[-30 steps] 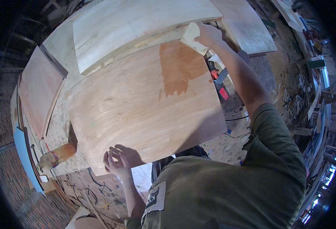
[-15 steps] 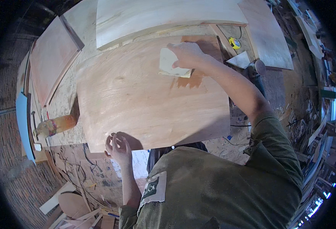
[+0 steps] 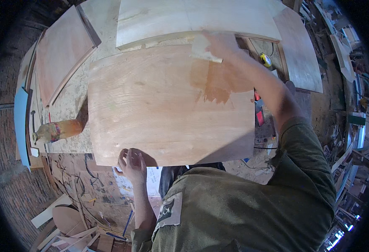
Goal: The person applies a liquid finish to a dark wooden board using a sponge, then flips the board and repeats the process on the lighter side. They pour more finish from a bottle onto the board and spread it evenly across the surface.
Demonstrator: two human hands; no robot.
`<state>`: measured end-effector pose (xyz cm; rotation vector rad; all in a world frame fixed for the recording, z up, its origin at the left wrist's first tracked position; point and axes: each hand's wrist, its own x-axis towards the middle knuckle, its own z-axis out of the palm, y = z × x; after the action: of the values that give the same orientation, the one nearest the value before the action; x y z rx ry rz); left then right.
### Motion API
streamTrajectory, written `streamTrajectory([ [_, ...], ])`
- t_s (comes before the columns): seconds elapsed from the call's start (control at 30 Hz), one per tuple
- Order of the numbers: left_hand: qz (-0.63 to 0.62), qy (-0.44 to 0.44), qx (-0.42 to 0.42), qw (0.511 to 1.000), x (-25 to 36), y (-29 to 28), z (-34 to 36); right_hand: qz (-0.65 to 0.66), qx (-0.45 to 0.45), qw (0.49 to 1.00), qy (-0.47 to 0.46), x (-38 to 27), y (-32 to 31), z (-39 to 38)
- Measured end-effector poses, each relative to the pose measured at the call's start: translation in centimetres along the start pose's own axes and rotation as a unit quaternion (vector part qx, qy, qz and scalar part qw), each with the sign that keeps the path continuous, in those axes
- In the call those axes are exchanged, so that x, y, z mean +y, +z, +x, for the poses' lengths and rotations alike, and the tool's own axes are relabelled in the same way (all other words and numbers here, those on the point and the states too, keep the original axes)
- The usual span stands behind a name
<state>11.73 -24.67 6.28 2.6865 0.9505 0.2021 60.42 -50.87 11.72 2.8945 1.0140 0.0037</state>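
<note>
A light plywood panel (image 3: 163, 113) lies before me, with a reddish-brown wet patch (image 3: 218, 84) near its upper right. My right hand (image 3: 218, 46), blurred, is closed on a pale flat pad (image 3: 201, 53) over the patch at the panel's far edge. My left hand (image 3: 132, 166) rests at the near edge, its fingers curved and apart, the tips on the surface. Left of the panel, a clear bottle with orange liquid (image 3: 62, 130) lies on its side.
Pale boards (image 3: 159, 17) lie beyond, a pinkish panel (image 3: 62, 50) at left, another (image 3: 297, 50) at right. A blue sheet (image 3: 20, 130) stands at the left edge. A yellow tape measure (image 3: 265, 59) and red-black objects (image 3: 260, 117) are at right. Wood offcuts (image 3: 75, 222) litter the floor.
My right hand first moved left and nearer with the pad, then back toward the far edge. The brown patch looks wider. My left hand stays at the near edge.
</note>
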Motion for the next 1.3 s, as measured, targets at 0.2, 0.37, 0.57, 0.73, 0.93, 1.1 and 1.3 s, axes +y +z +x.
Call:
streamTrajectory([
  [0.2,-0.023,-0.018,0.105,0.994,-3.5,-2.7,0.5,0.085,0.01,0.991,0.103,-1.0,-2.8,3.4],
  [0.37,-0.178,-0.095,0.242,0.949,-10.2,-4.0,4.3,0.192,-0.047,0.98,-0.008,-10.9,0.0,-1.4],
  [0.57,-0.22,-0.077,0.29,0.928,-16.2,-8.5,16.1,0.094,0.136,0.937,0.309,-5.9,-2.2,-6.4],
  [0.73,-0.314,-0.005,0.267,0.911,-20.9,-6.5,25.0,0.176,0.239,0.888,0.352,-7.9,-5.0,-16.4],
  [0.93,-0.459,0.073,0.227,0.856,-21.0,-5.5,29.6,0.292,0.313,0.773,0.469,-13.6,-4.5,-26.4],
  [1.1,-0.5,0.136,0.041,0.854,-14.8,-11.1,29.8,0.338,0.367,0.71,0.498,-15.0,-6.6,-30.4],
  [1.3,-0.092,0.304,-0.191,0.929,0.9,-19.1,27.7,0.331,0.389,0.709,0.486,-13.8,-7.3,-31.2],
])
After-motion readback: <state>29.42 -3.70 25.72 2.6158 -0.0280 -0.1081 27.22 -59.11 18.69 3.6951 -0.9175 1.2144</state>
